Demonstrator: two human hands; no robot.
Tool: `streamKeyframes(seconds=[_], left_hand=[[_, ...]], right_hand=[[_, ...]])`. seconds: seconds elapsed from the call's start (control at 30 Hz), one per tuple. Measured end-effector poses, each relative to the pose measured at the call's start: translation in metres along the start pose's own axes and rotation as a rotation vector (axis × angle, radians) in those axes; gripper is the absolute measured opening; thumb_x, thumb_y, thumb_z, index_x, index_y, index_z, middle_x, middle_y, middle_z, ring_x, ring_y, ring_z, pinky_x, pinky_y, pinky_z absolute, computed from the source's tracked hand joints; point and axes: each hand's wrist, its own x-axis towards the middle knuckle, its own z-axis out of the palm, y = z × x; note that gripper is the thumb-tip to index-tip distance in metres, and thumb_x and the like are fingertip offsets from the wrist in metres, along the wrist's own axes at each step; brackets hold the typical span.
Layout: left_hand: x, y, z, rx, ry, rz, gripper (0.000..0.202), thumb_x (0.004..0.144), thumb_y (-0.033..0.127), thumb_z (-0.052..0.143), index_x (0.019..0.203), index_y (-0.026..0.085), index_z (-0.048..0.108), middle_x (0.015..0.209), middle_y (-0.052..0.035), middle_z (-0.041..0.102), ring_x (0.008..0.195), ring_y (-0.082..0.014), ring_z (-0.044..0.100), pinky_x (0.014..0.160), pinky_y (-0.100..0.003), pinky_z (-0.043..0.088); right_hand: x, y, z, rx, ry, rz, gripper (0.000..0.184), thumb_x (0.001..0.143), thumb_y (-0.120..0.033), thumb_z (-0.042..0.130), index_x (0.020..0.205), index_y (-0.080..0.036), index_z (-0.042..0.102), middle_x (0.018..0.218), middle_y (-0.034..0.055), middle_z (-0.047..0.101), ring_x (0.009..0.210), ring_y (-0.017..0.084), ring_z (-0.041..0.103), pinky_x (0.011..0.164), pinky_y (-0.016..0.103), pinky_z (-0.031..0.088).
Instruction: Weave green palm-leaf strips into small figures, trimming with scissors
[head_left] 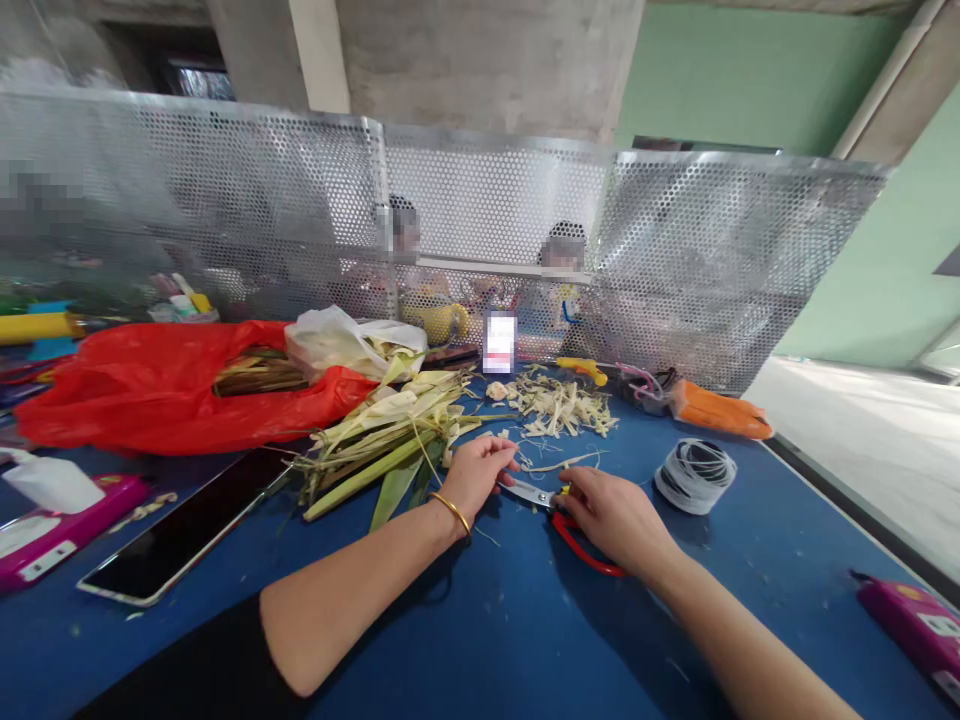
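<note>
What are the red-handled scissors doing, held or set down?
Held: the right hand grips the scissors by the handles, blades pointing toward the left hand.

I wear a slim, gold-coloured bangle (454, 509) — smooth and rounded — on my left wrist (444, 520), and a black sleeve (202, 660) stops well above it — my right forearm (739, 630) is bare.

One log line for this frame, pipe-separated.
left hand: at tip of scissors, hold unclear | right hand: holds scissors | beyond: leaf scraps | left: leaf bundle | right: string coil
</note>
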Motion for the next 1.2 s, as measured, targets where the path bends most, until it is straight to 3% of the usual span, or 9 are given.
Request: streamKeyframes(seconds=[0.13,0.5,0.67,0.73,0.83,0.97,1.07,1.13,1.2], left_hand=[[0.000,-0.001,0.001,0.032,-0.016,-0.009,0.011,0.080,0.016,0.054,0.083,0.015,0.064,0.066,0.0014,0.063,0.050,-0.0076,0.056,0.045,-0.017,0.034],[-0.001,-0.003,0.001,0.077,-0.035,0.023,0.012,0.078,0.016,0.055,0.084,0.015,0.065,0.067,0.0010,0.064,0.051,-0.0074,0.056,0.045,-0.017,0.034],[0.000,0.001,0.000,0.117,-0.041,0.090,0.010,0.078,0.021,0.057,0.080,0.015,0.066,0.066,0.0005,0.065,0.050,-0.0080,0.056,0.046,-0.017,0.036],[0.003,0.008,-0.005,0.227,-0.040,0.156,0.013,0.080,0.024,0.056,0.080,0.015,0.066,0.068,-0.0007,0.067,0.051,-0.0089,0.058,0.047,-0.018,0.039],[0.016,0.028,-0.031,0.482,0.006,0.281,0.014,0.081,0.024,0.055,0.083,0.016,0.067,0.072,-0.0027,0.070,0.055,-0.0108,0.061,0.050,-0.020,0.043],[0.035,0.060,-0.098,0.668,0.205,0.348,0.014,0.079,0.019,0.057,0.087,0.017,0.069,0.079,-0.0032,0.071,0.065,-0.0129,0.063,0.062,-0.023,0.046],[0.040,0.075,-0.147,0.853,0.387,0.333,0.015,0.078,0.018,0.058,0.085,0.014,0.070,0.073,-0.0044,0.069,0.070,-0.0173,0.061,0.066,-0.027,0.043],[0.041,0.076,-0.165,0.954,0.449,0.293,0.011,0.074,0.017,0.062,0.078,0.014,0.072,0.067,-0.0040,0.068,0.071,-0.0190,0.060,0.066,-0.028,0.041],[0.044,0.071,-0.172,1.031,0.470,0.253,0.005,0.069,0.019,0.068,0.067,0.016,0.071,0.064,-0.0042,0.067,0.070,-0.0199,0.059,0.066,-0.028,0.040]], right_hand=[[-0.001,-0.004,-0.002,-0.181,-0.077,-0.041,0.023,0.092,-0.029,0.044,0.103,-0.022,0.063,0.099,0.0061,0.070,0.089,0.020,0.064,0.070,0.025,0.040],[-0.001,-0.004,-0.003,-0.203,-0.134,-0.081,0.017,0.090,-0.027,0.047,0.093,-0.023,0.063,0.092,0.0042,0.069,0.083,0.019,0.063,0.066,0.025,0.037],[-0.001,-0.005,-0.005,-0.213,-0.162,-0.091,0.018,0.087,-0.026,0.049,0.098,-0.022,0.063,0.093,0.0052,0.068,0.084,0.020,0.063,0.065,0.026,0.038],[-0.001,-0.005,-0.006,-0.215,-0.169,-0.102,0.020,0.088,-0.025,0.047,0.100,-0.021,0.062,0.092,0.0059,0.067,0.082,0.021,0.063,0.065,0.026,0.038],[-0.001,-0.003,-0.007,-0.233,-0.174,-0.130,0.023,0.087,-0.022,0.043,0.100,-0.020,0.063,0.093,0.0075,0.064,0.079,0.021,0.062,0.066,0.028,0.040],[-0.001,0.002,-0.007,-0.246,-0.165,-0.182,0.029,0.082,-0.015,0.043,0.102,-0.018,0.063,0.099,0.0098,0.060,0.087,0.024,0.060,0.073,0.031,0.043],[-0.002,0.007,-0.005,-0.236,-0.179,-0.182,0.038,0.076,-0.010,0.043,0.108,-0.019,0.061,0.102,0.0103,0.059,0.091,0.025,0.060,0.076,0.034,0.045],[-0.001,0.010,-0.005,-0.217,-0.195,-0.183,0.043,0.075,-0.011,0.043,0.114,-0.020,0.059,0.104,0.0101,0.059,0.091,0.025,0.061,0.078,0.036,0.045],[-0.001,0.012,-0.004,-0.200,-0.202,-0.195,0.045,0.075,-0.013,0.045,0.118,-0.020,0.058,0.105,0.0102,0.059,0.092,0.025,0.060,0.079,0.037,0.046]])
